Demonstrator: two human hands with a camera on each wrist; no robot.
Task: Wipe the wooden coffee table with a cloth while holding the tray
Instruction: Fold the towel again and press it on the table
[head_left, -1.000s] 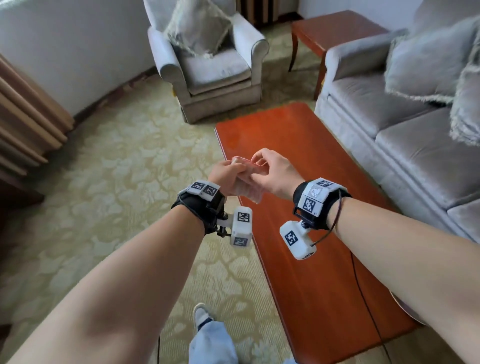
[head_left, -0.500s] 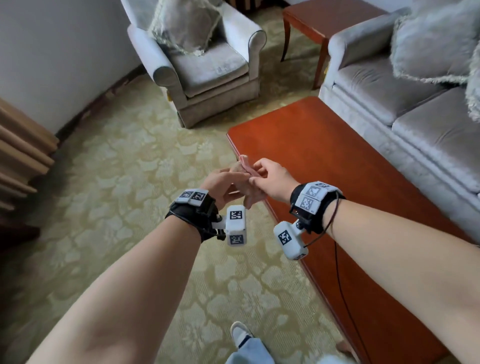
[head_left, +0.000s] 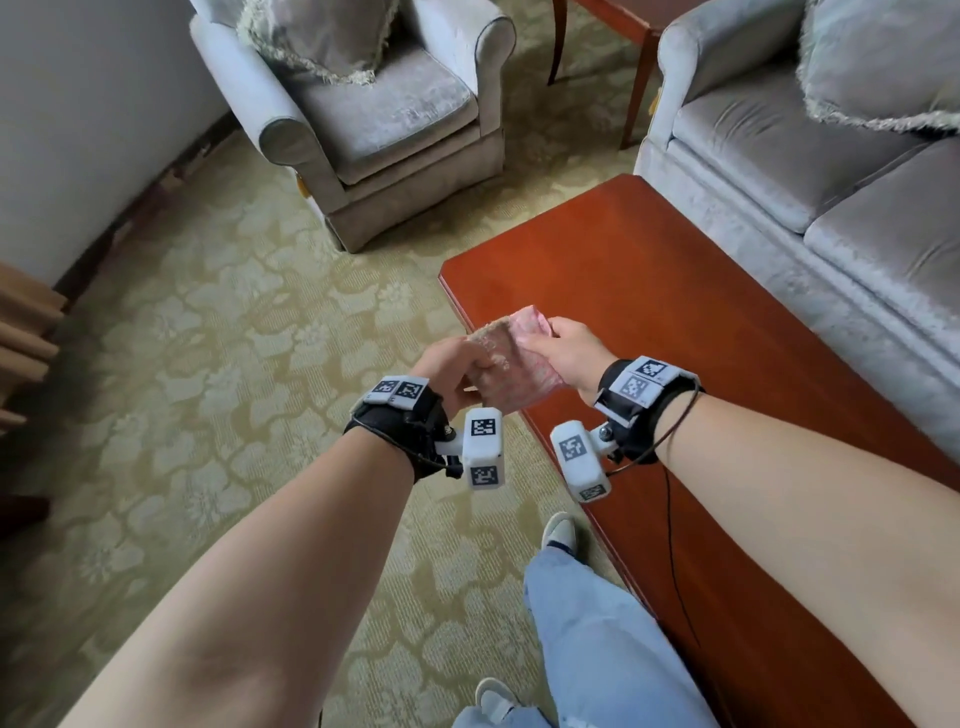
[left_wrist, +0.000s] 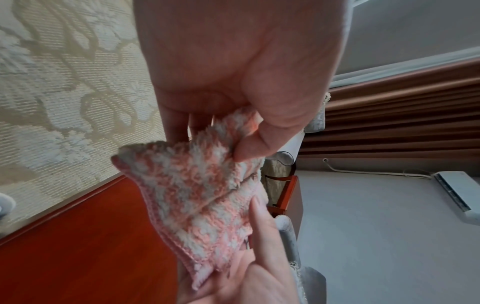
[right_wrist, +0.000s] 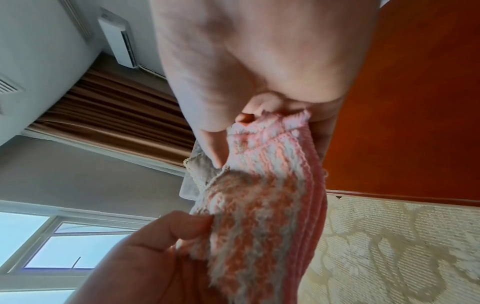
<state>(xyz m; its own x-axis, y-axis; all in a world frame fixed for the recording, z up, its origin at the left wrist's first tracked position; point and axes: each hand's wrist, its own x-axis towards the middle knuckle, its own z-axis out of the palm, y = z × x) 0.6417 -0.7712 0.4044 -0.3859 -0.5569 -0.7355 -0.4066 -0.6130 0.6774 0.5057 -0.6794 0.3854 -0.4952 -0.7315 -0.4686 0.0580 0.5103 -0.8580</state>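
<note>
A pink and white fluffy cloth (head_left: 511, 364) hangs stretched between both hands, above the left edge of the reddish wooden coffee table (head_left: 701, 364). My left hand (head_left: 457, 369) pinches one end of the cloth (left_wrist: 197, 185) between thumb and fingers. My right hand (head_left: 563, 351) grips the other end of the cloth (right_wrist: 262, 185) with thumb and curled fingers. In the left wrist view a finger of the right hand (left_wrist: 265, 224) lies against the cloth. No tray shows in any view.
A grey armchair (head_left: 363, 114) with a cushion stands ahead on the patterned carpet (head_left: 208, 364). A grey sofa (head_left: 805, 171) runs along the table's far side, with a small wooden side table (head_left: 623, 31) behind it. My leg in jeans (head_left: 587, 623) stands beside the table's near edge.
The hands were bunched together on the folded cloth; now they have drawn apart and the cloth is spread between them. The view has shifted left and down along the table.
</note>
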